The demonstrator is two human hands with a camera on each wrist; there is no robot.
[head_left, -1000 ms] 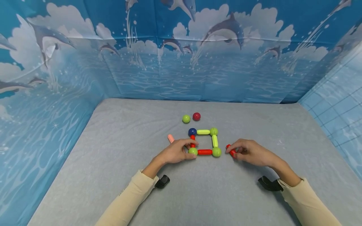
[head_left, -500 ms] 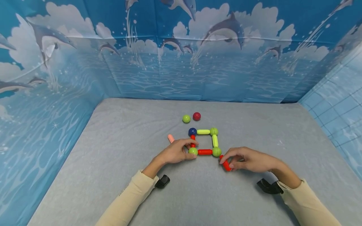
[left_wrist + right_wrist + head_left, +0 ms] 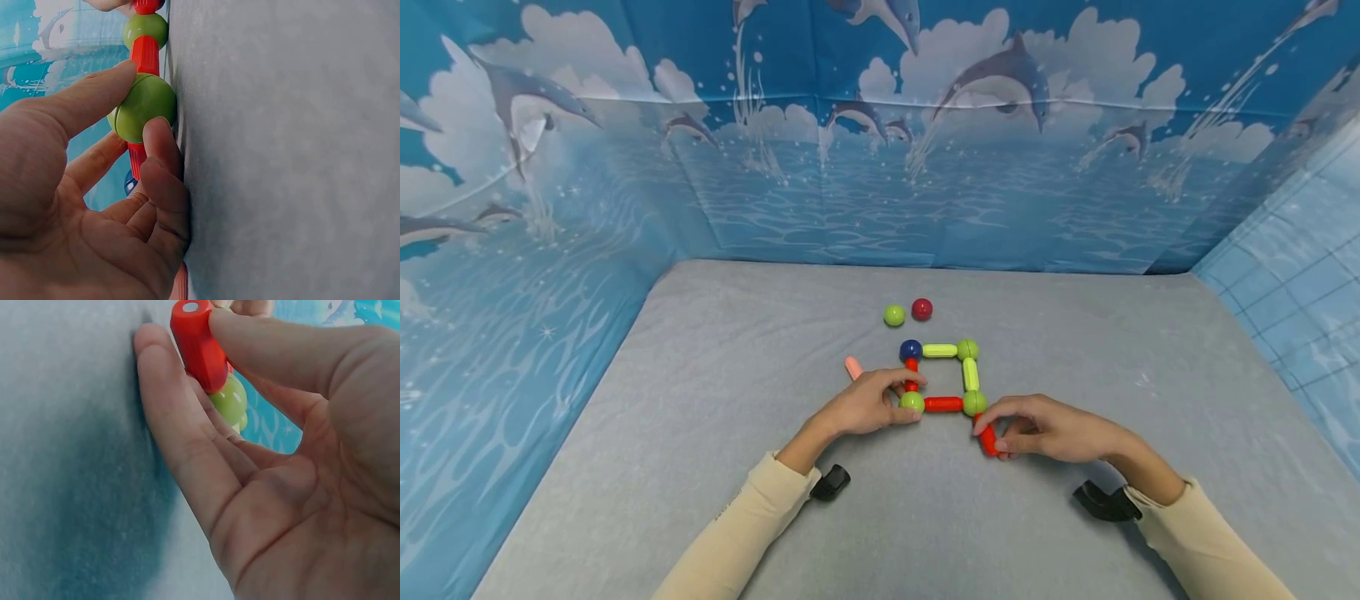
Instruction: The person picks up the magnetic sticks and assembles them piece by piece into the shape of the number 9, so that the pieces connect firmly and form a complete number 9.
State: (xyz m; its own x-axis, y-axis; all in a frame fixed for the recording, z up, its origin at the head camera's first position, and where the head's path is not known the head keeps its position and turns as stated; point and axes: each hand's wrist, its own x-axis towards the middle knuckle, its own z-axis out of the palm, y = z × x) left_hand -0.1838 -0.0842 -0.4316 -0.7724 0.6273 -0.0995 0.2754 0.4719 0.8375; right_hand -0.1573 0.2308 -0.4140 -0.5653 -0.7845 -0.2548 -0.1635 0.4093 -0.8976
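Observation:
A square of magnetic rods and balls lies on the grey cloth. My left hand grips the green ball at its near-left corner, thumb on one side and fingers on the other. Between the thumb and fingers of my right hand is a red magnetic rod, slanting toward me. Its far end meets the near-right green ball; whether they touch is hard to tell. The square's near side is another red rod. A blue ball forms the far-left corner, joined to a yellow-green rod.
Beyond the square sit a loose green ball and a dark red ball. A pink rod lies left of the square, partly behind my left hand. A dolphin-print curtain hangs along the table's far edge.
My right hand has carried the red rod left and toward me, from beside the square to its near-right ball. The left hand has stayed in place.

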